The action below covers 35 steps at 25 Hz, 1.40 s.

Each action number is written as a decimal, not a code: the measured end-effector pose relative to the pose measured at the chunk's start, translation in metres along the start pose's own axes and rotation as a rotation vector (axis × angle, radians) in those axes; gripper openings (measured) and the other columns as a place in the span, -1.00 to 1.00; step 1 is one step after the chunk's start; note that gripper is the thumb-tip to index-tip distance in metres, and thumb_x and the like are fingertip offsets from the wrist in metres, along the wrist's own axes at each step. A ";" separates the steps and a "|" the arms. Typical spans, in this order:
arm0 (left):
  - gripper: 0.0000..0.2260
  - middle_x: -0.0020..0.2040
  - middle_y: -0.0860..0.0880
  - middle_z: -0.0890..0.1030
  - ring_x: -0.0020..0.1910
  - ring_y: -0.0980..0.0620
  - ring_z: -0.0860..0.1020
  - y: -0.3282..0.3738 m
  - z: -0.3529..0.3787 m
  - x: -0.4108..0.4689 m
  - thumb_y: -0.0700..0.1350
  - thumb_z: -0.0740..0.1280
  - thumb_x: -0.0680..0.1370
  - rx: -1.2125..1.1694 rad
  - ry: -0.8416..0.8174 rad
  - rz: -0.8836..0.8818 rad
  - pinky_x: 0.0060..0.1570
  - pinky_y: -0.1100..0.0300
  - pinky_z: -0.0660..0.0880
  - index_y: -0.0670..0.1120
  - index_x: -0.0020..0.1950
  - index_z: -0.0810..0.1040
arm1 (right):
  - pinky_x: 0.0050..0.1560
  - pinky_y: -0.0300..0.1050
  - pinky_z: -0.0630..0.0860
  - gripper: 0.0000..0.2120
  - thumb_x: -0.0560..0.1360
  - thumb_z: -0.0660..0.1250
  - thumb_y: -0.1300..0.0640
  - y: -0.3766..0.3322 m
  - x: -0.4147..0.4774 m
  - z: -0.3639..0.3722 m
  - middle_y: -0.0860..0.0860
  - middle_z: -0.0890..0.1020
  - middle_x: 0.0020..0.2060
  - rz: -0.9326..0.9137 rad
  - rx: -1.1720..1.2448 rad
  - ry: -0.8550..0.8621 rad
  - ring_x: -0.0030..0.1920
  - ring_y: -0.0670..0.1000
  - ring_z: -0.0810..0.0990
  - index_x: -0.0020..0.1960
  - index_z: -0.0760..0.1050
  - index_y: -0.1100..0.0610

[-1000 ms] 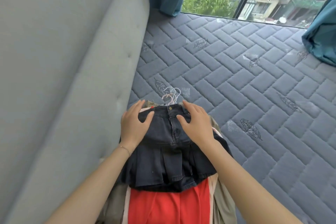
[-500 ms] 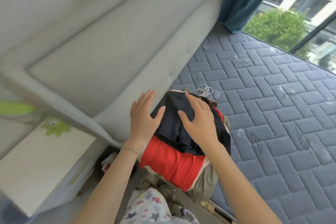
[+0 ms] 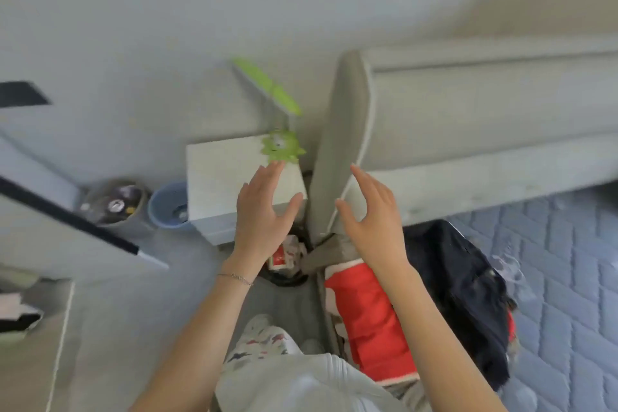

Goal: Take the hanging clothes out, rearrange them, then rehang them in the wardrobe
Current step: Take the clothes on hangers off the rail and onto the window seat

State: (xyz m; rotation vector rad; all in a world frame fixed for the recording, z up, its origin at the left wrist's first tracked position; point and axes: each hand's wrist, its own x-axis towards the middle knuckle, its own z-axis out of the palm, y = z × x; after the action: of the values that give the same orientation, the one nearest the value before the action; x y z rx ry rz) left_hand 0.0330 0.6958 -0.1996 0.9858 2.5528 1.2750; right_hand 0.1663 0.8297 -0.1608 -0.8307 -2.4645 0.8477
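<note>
Dark denim, a pleated skirt (image 3: 468, 294), tops the pile of clothes. It lies over a red garment (image 3: 371, 321) at the lower right of the frame, on the edge of the quilted grey mattress (image 3: 568, 261). Neither hand touches the pile. The left hand (image 3: 264, 211) and right hand (image 3: 374, 214) float at centre frame, fingers spread wide and loosely bent, holding nothing.

To rehang well, I judge it best to gather the hanger hooks in one hand and support the folded cloth from below with the other, so the stack does not slide apart. The hooks are too blurred to place.

Beyond the hands stand the padded headboard (image 3: 341, 150), a pale bedside cabinet (image 3: 227, 177) and a green lamp (image 3: 282, 145). No writing is legible anywhere.
</note>
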 end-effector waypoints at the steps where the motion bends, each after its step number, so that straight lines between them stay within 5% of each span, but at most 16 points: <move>1: -0.44 0.53 0.05 0.28 0.55 0.00 0.15 -0.016 -0.024 -0.009 0.14 0.21 0.56 0.001 0.065 -0.048 0.48 -0.19 0.13 0.01 0.54 0.24 | 0.44 -0.02 0.25 -0.46 0.54 0.34 0.05 -0.022 0.003 0.015 -0.02 0.44 0.39 -0.054 0.007 -0.045 0.42 0.02 0.32 0.48 0.30 0.06; 5: -0.47 0.45 -0.02 0.40 0.47 -0.05 0.31 -0.075 -0.118 -0.049 0.11 0.26 0.56 0.057 0.337 -0.203 0.39 -0.24 0.27 -0.05 0.49 0.32 | 0.45 -0.06 0.22 -0.45 0.54 0.34 0.04 -0.106 0.007 0.077 -0.04 0.43 0.39 -0.260 0.031 -0.202 0.42 -0.01 0.30 0.49 0.29 0.06; 12: -0.45 0.54 -0.03 0.26 0.55 -0.04 0.15 -0.172 -0.286 -0.148 0.09 0.27 0.59 0.158 0.622 -0.485 0.48 -0.19 0.12 -0.03 0.54 0.26 | 0.28 -0.39 0.13 -0.46 0.51 0.38 0.08 -0.281 -0.034 0.207 0.01 0.49 0.33 -0.529 0.161 -0.419 0.32 -0.03 0.37 0.46 0.33 0.07; 18: -0.43 0.56 0.03 0.22 0.56 0.05 0.09 -0.230 -0.385 -0.221 0.16 0.23 0.58 0.175 0.815 -0.620 0.50 -0.17 0.11 0.03 0.55 0.22 | 0.41 -0.10 0.26 -0.46 0.53 0.36 0.09 -0.394 -0.084 0.288 0.01 0.46 0.37 -0.705 0.256 -0.593 0.38 0.01 0.35 0.48 0.31 0.09; 23: -0.46 0.57 0.03 0.20 0.56 0.05 0.08 -0.261 -0.436 -0.255 0.11 0.23 0.61 0.236 0.927 -0.743 0.52 -0.09 0.06 0.02 0.56 0.21 | 0.36 -0.24 0.17 -0.45 0.55 0.33 0.04 -0.463 -0.108 0.350 -0.02 0.44 0.38 -0.855 0.256 -0.714 0.38 -0.02 0.31 0.49 0.28 0.06; 30: -0.48 0.56 0.01 0.23 0.56 0.02 0.13 -0.317 -0.497 -0.270 0.10 0.25 0.61 0.301 1.100 -0.928 0.51 -0.13 0.08 0.02 0.55 0.23 | 0.41 -0.05 0.26 -0.45 0.55 0.30 0.02 -0.550 -0.105 0.444 -0.03 0.40 0.41 -0.994 0.262 -0.920 0.42 0.01 0.30 0.51 0.25 0.02; 35: -0.48 0.55 0.01 0.25 0.55 0.01 0.16 -0.357 -0.530 -0.268 0.12 0.23 0.61 0.341 1.206 -1.058 0.50 -0.04 0.06 0.03 0.55 0.24 | 0.38 -0.14 0.21 -0.44 0.57 0.29 0.04 -0.609 -0.094 0.505 -0.01 0.38 0.43 -1.074 0.254 -1.052 0.43 0.02 0.28 0.52 0.22 0.03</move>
State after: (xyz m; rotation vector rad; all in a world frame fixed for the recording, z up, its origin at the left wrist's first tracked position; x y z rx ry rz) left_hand -0.1362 0.0244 -0.1757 -1.4966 3.1461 1.1629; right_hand -0.2806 0.1696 -0.1488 1.2767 -2.8210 1.2187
